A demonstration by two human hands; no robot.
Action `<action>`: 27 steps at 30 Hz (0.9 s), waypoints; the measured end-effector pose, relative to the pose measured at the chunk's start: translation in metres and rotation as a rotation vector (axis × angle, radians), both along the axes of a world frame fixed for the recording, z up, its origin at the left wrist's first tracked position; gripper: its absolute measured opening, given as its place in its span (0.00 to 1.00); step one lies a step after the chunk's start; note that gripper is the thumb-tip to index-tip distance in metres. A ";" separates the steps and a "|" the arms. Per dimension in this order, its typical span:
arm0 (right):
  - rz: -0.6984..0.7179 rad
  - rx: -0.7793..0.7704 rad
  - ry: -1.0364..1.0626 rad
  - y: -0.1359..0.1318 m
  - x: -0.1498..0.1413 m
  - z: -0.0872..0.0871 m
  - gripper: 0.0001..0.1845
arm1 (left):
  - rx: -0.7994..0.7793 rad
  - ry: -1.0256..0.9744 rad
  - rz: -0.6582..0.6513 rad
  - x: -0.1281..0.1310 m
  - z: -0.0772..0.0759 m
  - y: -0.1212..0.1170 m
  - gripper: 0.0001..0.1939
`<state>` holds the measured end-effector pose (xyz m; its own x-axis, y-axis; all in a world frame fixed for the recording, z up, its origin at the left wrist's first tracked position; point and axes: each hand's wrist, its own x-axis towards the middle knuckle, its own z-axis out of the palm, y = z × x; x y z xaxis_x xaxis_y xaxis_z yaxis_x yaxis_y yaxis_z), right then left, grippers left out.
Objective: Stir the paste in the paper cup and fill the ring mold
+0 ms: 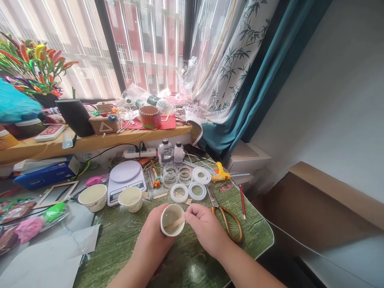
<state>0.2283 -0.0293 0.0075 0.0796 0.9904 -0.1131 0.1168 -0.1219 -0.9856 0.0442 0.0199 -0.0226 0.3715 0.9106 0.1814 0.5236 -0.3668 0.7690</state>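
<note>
My left hand (156, 230) wraps around a white paper cup (173, 209), its mouth tilted toward me. Inside the cup lies a little cloudy liquid. A flat wooden stick (177, 223) dips into it, pinched between the thumb and fingers of my right hand (205, 228). Just beyond the cup are white silicone ring molds (179, 193) and stacks of clear rings (170, 176). Scissors with bronze-coloured handles (229, 224) lie close to my right hand. Two more paper cups, one (130, 199) nearer and one (93, 198) farther left, stand beside a white digital scale (125, 173).
Two clear bottles with black caps (165, 152) stand behind the rings. A yellow glue gun (221, 172) and a red pencil (242, 202) lie toward the table's right edge. Craft bags and white paper (45, 260) cover the left side. An open cardboard box (330, 208) stands at right.
</note>
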 end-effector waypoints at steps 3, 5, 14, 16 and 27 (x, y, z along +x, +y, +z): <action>-0.081 -0.107 0.282 0.002 -0.001 -0.007 0.13 | -0.002 0.005 0.001 -0.001 -0.002 0.000 0.19; -0.125 -0.088 0.335 0.003 0.001 -0.003 0.13 | -0.003 0.007 0.002 0.000 -0.002 0.000 0.19; -0.096 0.236 -0.135 -0.007 0.015 0.040 0.15 | 0.024 -0.011 -0.017 0.003 0.007 -0.001 0.17; -0.083 0.303 -0.302 -0.007 0.014 0.038 0.15 | 0.021 -0.009 -0.025 0.004 0.010 -0.001 0.15; -0.049 0.086 -0.133 -0.007 -0.005 0.009 0.14 | 0.045 0.011 -0.009 0.003 0.006 -0.001 0.13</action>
